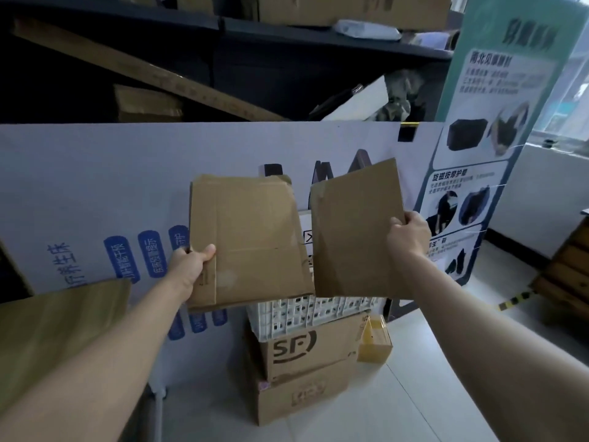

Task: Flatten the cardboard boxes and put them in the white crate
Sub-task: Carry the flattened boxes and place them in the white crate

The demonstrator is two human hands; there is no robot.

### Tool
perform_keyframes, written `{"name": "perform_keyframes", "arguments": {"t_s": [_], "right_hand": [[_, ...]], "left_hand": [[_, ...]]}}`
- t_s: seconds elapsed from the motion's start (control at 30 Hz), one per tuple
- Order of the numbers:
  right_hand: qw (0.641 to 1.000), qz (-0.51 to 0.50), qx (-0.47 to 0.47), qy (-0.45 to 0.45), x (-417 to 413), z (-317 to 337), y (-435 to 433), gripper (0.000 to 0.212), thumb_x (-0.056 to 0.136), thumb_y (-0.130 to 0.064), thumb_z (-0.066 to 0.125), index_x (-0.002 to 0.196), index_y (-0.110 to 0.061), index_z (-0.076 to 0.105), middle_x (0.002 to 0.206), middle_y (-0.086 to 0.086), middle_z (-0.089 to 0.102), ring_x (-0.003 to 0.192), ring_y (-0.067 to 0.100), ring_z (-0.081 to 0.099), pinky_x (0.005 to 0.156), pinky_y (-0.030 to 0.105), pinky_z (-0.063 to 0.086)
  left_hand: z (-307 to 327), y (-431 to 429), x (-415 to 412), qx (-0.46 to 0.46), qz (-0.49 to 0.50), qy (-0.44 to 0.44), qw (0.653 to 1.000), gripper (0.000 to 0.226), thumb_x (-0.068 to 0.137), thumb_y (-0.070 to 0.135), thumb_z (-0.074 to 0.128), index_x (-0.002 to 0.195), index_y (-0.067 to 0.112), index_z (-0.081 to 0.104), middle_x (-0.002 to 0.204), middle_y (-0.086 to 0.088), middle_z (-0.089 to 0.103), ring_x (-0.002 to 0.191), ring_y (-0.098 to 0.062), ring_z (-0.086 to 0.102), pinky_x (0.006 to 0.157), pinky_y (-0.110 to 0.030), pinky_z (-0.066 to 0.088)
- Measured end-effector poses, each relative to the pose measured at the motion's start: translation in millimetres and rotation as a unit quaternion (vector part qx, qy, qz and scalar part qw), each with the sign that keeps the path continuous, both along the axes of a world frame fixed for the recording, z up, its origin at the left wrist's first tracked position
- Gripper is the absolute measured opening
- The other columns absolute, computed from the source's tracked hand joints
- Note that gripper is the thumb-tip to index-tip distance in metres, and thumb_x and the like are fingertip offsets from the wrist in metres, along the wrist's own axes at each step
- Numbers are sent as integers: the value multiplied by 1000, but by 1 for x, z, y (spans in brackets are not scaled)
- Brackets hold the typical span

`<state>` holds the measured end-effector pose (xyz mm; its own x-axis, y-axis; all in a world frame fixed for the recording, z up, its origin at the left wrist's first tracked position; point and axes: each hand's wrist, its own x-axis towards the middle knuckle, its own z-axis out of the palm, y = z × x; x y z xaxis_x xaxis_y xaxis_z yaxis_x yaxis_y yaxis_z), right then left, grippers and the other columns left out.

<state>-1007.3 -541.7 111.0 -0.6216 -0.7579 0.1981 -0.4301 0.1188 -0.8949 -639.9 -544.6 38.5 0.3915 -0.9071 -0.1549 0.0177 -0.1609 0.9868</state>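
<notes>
Observer: Both forearms filled the foreground, reaching forward. Left hand [191, 266] gripped the left edge of a flattened cardboard box [251, 237], thumb on the near face, fingers curled behind it.

Checker: And the other hand?

Observer: Right hand [409, 232] pinched the right edge of a second cardboard piece [353, 231], thumb in front. Both pieces were held upright, side by side. Their lower inner corners came close together; could not tell whether they touched.

Checker: Position relative to the crate?

Observer: Both were in the air, above and in front of the white crate [306, 317]. Its lattice wall showed just below their bottom edges. Crate interior was hidden behind the cardboard.

Checker: What did the crate stand on?

Observer: On a brown carton printed "SF" [306, 352], which sat on a lower carton [302, 397] on the pale tiled floor [414, 393]. A small yellow box [376, 342] stood just beside the SF carton, on its right.

Checker: Surroundings?

Observer: A large white printed board [95, 186] stood behind the stack, with an illustrated banner [497, 122] to its right. Dark shelving [287, 36] carrying cartons ran above. A brown cardboard sheet [57, 330] lay at lower left under the left forearm. Yellow-black tape [513, 299] marked the floor at right.
</notes>
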Motion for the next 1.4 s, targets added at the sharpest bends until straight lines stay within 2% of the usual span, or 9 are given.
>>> {"name": "perform_keyframes", "arguments": {"t_s": [0.07, 0.23, 0.33, 0.5, 0.87, 1.03, 1.13, 1.3, 1.4], "right_hand": [[1000, -2, -12, -4, -10, 6, -24, 27, 95, -15, 50, 120, -10, 59, 114, 9, 64, 103, 25, 59, 84, 30, 41], [1000, 3, -26, -3, -42, 14, -86, 27, 95, -16, 48, 119, -12, 61, 111, 6, 64, 91, 18, 54, 81, 28, 41], [1000, 15, -26, -3, -60, 14, -122, 28, 95, -16, 46, 118, -12, 61, 113, 8, 64, 100, 25, 59, 83, 30, 43], [999, 38, -13, 9, -99, 10, -178, 31, 94, -14, 43, 119, -7, 60, 116, 11, 63, 106, 29, 59, 88, 31, 43], [992, 123, 4, 12, -129, 13, -278, 29, 92, -16, 47, 113, -4, 63, 114, 13, 64, 104, 31, 60, 93, 39, 48], [987, 159, -5, 21, -110, 6, -308, 20, 88, -14, 47, 93, -11, 66, 81, 4, 59, 72, 23, 53, 73, 31, 44], [984, 173, -2, 28, -99, 1, -328, 20, 85, -11, 46, 66, -13, 53, 60, -4, 48, 52, 13, 43, 63, 30, 40], [970, 243, 21, 16, -81, -8, -355, 13, 88, -12, 48, 87, -15, 60, 75, -1, 58, 61, 14, 52, 57, 23, 39], [955, 294, 43, 19, -63, -19, -373, 13, 88, -10, 47, 89, -15, 59, 80, 1, 58, 63, 16, 52, 56, 24, 40]], "left_hand": [[1, -23, -13, 5, -3, -13, 1000, 38, 85, 26, 69, 115, 8, 55, 110, -6, 62, 99, -24, 57, 88, -37, 44], [5, -75, -46, 20, -4, -29, 999, 52, 85, 28, 68, 126, 4, 48, 120, -10, 58, 109, -28, 54, 97, -41, 42], [2, -97, -64, 35, 14, -40, 998, 54, 84, 32, 69, 125, 3, 50, 121, -10, 58, 111, -29, 54, 101, -44, 42], [-8, -113, -100, 44, 63, -44, 996, 46, 83, 31, 69, 120, 8, 55, 117, -9, 62, 107, -28, 58, 99, -46, 44], [-29, -141, -159, 101, 188, -26, 977, 57, 85, 30, 68, 130, 3, 46, 128, -12, 55, 116, -29, 52, 102, -43, 41], [-42, -156, -160, 112, 181, -8, 977, 70, 88, 29, 65, 142, 2, 31, 144, -13, 41, 130, -30, 40, 108, -42, 32], [-49, -161, -157, 114, 188, -8, 976, 70, 89, 29, 64, 143, 2, 30, 146, -12, 39, 132, -29, 38, 107, -40, 31], [-60, -165, -162, 125, 220, 26, 967, 60, 89, 26, 65, 136, 2, 38, 139, -12, 47, 126, -29, 44, 105, -40, 36], [-67, -165, -175, 144, 257, 61, 954, 52, 88, 26, 65, 132, 3, 46, 130, -12, 54, 116, -29, 51, 102, -41, 41]]}}
